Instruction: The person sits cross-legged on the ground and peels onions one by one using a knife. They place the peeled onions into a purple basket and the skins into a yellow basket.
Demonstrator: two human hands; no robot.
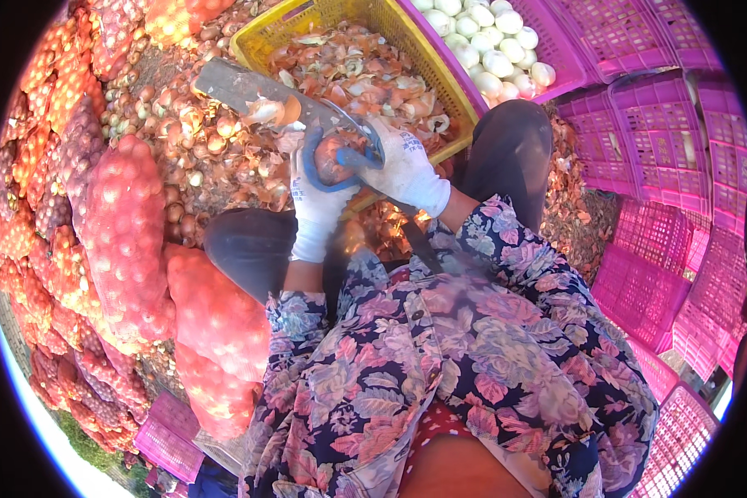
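My left hand (pixel 317 193), in a white knit glove with a blue coated palm, cups a reddish-brown onion (pixel 332 160). My right hand (pixel 404 165), gloved the same way, lies against the onion's right side with its blue thumb across it. From the right hand's fingers a thin metal blade, seemingly a knife (pixel 347 116), points up and left; its handle is hidden in the glove. Beneath both hands a worn board (pixel 230 84) spans the yellow crate (pixel 249 38). Loose onion peel (pixel 274 111) lies on the board just beyond the left hand.
Onion skins (pixel 373 68) fill much of the yellow crate. Behind it a purple crate (pixel 569 59) holds peeled white onions (pixel 495 46). Loose onions (pixel 215 143) cover the ground to the left, beside full red mesh sacks (pixel 124 230). Purple crates (pixel 653 137) are stacked on the right.
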